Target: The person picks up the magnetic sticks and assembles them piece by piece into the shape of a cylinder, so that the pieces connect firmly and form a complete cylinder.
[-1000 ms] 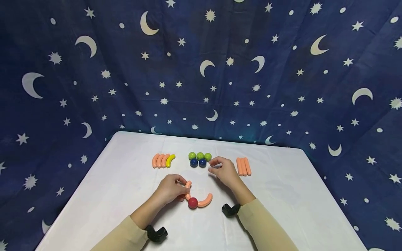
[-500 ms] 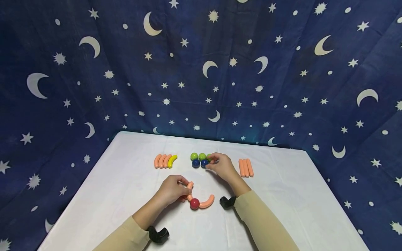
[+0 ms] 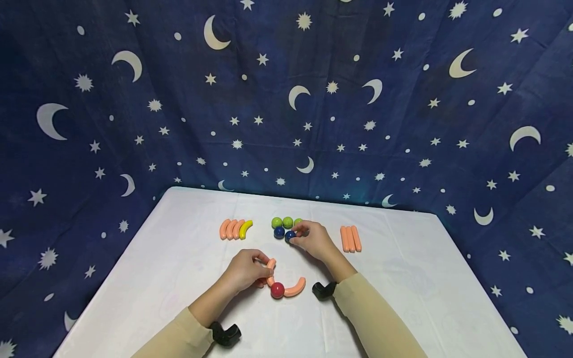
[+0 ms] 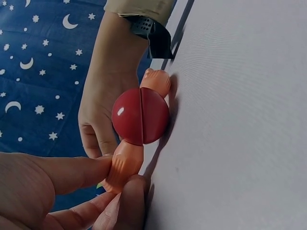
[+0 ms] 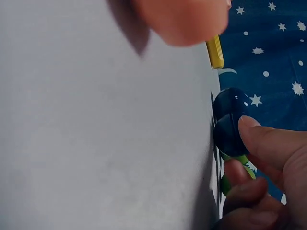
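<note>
Right hand (image 3: 313, 239) moved in from beside the ball cluster and closed its fingertips on the near blue ball (image 3: 290, 234), which sat on the table (image 3: 179, 258). Pick looked under way. Left hand (image 3: 245, 270) gripped the orange curved piece (image 3: 270, 268) joined to the red ball (image 3: 277, 290). Green balls (image 3: 282, 222) crowded the pinch; orange sticks (image 3: 350, 238) lay clear.

Both arms wear long beige sleeves (image 3: 179, 333) ending short of the bare hands. A black camera mount (image 3: 226, 334) is strapped at each wrist, behind the fingers.
</note>
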The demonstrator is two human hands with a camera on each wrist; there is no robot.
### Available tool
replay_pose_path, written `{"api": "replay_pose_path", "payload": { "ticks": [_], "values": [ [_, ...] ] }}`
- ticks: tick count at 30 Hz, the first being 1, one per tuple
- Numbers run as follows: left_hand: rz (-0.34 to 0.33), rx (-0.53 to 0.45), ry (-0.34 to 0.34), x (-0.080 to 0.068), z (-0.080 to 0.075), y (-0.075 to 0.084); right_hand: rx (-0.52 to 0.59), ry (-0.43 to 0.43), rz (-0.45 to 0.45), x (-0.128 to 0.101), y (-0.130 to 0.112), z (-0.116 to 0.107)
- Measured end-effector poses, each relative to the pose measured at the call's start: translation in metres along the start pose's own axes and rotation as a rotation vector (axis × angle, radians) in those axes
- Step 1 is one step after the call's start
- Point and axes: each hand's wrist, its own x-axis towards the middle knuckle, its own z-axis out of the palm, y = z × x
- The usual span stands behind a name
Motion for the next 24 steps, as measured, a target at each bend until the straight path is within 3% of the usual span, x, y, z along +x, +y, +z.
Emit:
{"api": "replay_pose_path", "payload": {
  "ticks": [8, 24],
  "values": [
    [-0.022, 0.019, 0.014, -0.001, -0.002, 0.005, -0.004, -0.06, -0.034, -0.015, 0.001, -0.001],
    [-0.021, 0.028, -0.038, 0.005, -0.004, 0.003, 0.055, -0.194, -0.086, -0.045, -0.006, 0.0]
  ]
}}
